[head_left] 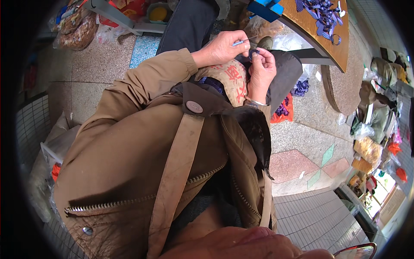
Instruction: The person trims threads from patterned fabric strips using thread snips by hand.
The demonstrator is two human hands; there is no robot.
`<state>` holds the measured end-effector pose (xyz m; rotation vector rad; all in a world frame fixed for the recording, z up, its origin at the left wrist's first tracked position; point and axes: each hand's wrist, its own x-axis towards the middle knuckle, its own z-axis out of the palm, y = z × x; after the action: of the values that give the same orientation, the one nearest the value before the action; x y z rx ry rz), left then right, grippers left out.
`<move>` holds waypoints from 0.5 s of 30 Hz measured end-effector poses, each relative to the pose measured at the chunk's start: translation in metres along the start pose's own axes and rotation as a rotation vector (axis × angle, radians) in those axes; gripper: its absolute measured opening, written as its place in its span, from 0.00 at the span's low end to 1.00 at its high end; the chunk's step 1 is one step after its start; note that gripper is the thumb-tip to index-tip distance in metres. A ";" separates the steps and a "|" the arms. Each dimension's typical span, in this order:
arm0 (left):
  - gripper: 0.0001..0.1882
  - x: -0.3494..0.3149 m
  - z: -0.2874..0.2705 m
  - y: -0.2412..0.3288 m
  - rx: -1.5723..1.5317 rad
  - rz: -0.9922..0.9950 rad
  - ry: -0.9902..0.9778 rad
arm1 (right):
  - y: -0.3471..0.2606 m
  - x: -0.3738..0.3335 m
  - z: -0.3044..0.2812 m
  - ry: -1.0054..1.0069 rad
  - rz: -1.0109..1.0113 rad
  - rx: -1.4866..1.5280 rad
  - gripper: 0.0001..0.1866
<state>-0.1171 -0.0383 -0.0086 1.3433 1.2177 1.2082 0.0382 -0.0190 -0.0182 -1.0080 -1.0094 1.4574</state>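
My left hand is closed in a pinch round a thin tool with a light blue handle and a fine metal shaft pointing right. Just beside it, my right hand pinches a small dark blue ring-shaped piece between thumb and fingers. The shaft's tip comes close to this piece; whether they touch I cannot tell. Below both hands, a beige cloth with red print covers my lap. Some dark blue striped fabric shows at its left edge, partly hidden by my jacket.
A wooden tabletop at upper right bears several striped purple-blue fabric pieces. A blue metal part sits at its edge. An orange-red bag with purple pieces lies on the floor right of my knee. Bagged goods stand at upper left.
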 end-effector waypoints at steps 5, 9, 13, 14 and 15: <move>0.10 0.001 -0.006 -0.001 -0.139 -0.060 0.020 | -0.005 0.001 -0.006 -0.137 0.292 0.147 0.03; 0.09 0.000 -0.007 0.002 -0.411 -0.123 0.006 | -0.003 0.002 -0.010 -0.201 0.300 0.195 0.03; 0.09 0.000 -0.012 0.002 -0.477 -0.161 -0.005 | -0.003 0.001 -0.007 -0.187 0.272 0.226 0.03; 0.09 0.000 -0.013 0.000 -0.495 -0.174 -0.008 | -0.003 0.000 -0.006 -0.170 0.231 0.216 0.04; 0.09 0.000 -0.012 0.000 -0.514 -0.187 -0.012 | -0.002 0.000 -0.006 -0.169 0.231 0.215 0.04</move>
<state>-0.1295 -0.0382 -0.0076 0.8371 0.9148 1.2648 0.0447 -0.0183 -0.0182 -0.8768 -0.8522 1.8247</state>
